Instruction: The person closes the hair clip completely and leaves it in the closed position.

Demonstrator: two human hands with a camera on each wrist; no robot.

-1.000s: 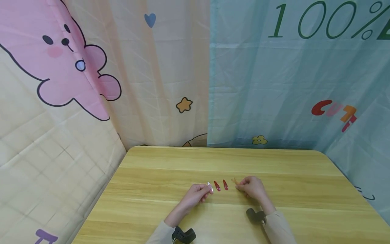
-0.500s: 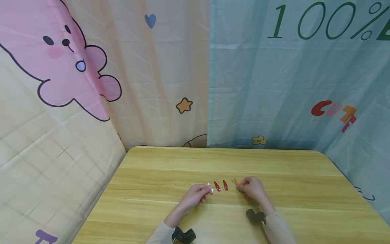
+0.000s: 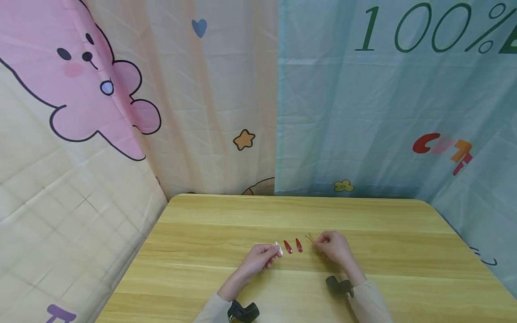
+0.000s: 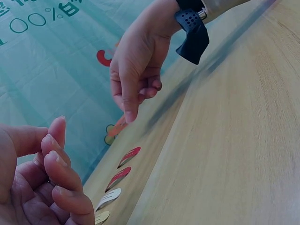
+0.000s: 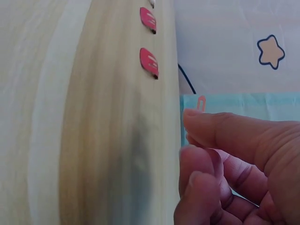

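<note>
My right hand pinches an orange snap hair clip between thumb and fingers. In the head view the clip's two parts look spread in a V; in the right wrist view only the orange clip's tip shows past the thumb. My left hand is beside a white hair clip, its fingers loosely bent, and nothing shows between them in the left wrist view. Two red hair clips lie in a row between the hands. A pale yellow clip is partly hidden behind the left fingers.
The clips lie on a wood-patterned table. A printed cream curtain and a blue curtain hang behind it. Each wrist wears a dark camera mount.
My right hand has risen slightly, and the orange hair clip has shifted a little up and to the left with it. The left hand and the clips on the table stay put.
</note>
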